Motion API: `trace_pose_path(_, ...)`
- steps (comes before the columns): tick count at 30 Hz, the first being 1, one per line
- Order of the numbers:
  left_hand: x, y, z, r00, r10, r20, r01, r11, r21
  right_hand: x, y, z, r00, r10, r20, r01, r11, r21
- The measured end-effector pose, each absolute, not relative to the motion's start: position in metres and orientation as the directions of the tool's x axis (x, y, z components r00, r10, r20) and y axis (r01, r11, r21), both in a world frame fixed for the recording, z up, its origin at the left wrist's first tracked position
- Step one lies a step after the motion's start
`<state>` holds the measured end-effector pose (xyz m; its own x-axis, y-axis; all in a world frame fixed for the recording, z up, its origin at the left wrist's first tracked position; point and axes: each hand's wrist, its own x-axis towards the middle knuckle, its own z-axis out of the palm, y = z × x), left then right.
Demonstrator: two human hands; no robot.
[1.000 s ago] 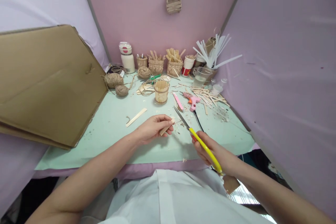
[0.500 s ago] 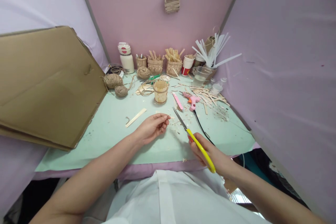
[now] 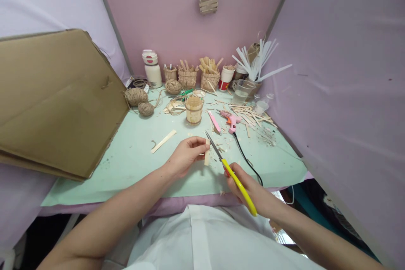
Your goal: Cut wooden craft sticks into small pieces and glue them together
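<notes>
Between the thumb and fingers of my left hand is a short, flat wooden stick, held upright above the table. My right hand grips yellow-handled scissors, whose blades point up and left. Their tips are close to the stick's upper end; I cannot tell whether they touch it. Beyond my hands stands a small round wooden basket with a cord band. Another flat wooden stick lies to the left of my left hand.
A pink glue gun with a black cord and a pink cutter lie behind the scissors. Loose wood strips are scattered at right. Twine balls sit at left beside large cardboard. Stick-filled containers line the back.
The wooden stick in my left hand has turned and now shows its flat face. The scissors have shifted slightly left, bringing their tips near the stick.
</notes>
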<state>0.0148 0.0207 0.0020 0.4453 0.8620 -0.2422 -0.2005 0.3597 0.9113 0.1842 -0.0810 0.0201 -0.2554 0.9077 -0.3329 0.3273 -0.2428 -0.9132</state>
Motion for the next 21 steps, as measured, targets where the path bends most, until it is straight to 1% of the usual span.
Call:
trace_pose_path(14, 0.022, 0.0169, 0.0011, 0.451, 0.853, -0.261, -0.127, 0.351, 0.928, 0.1833, -0.082, 0.0181, -0.219, 0.914, -0.341, 0.318, -0.263, -0.911)
trace_pose_path(21, 0.0236, 0.017, -0.0008, 0.448, 0.857, -0.256, -0.133, 0.347, 0.928, 0.184, -0.0832, 0.0166, -0.222, 0.91, -0.351, 0.337, -0.266, -0.903)
